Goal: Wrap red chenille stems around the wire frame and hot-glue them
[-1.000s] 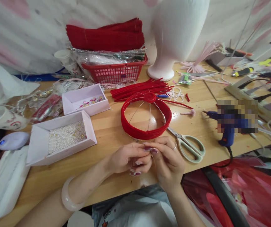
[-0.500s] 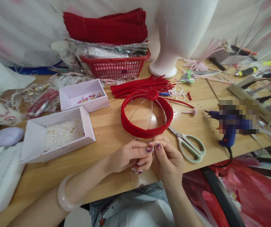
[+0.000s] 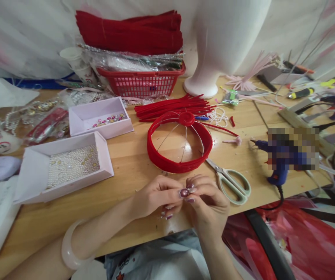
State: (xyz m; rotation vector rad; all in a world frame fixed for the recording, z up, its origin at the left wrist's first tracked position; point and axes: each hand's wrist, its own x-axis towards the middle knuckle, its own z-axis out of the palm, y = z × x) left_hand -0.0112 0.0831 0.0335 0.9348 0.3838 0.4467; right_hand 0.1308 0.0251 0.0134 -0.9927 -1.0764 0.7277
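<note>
My left hand (image 3: 158, 196) and my right hand (image 3: 209, 202) meet at the table's front edge, fingertips pinched together on something too small to make out. Both hands have curled fingers. Just beyond them lies a red round frame (image 3: 179, 142) with thin wire spokes and a red hub. A white bangle (image 3: 71, 245) is on my left wrist. Scissors with pale green handles (image 3: 231, 182) lie right of the hands.
A white box of pearls (image 3: 65, 167) and a smaller box of pink gems (image 3: 101, 120) sit at the left. Behind are loose red pipe cleaners (image 3: 173, 105), a red basket (image 3: 141, 83), a white mannequin neck (image 3: 214, 46). A blue glue gun (image 3: 275, 165) lies at the right.
My hands have stayed pinched together and dropped slightly toward the table edge; the fingertips have shifted on the small thing. The view has drifted a little to the right.
</note>
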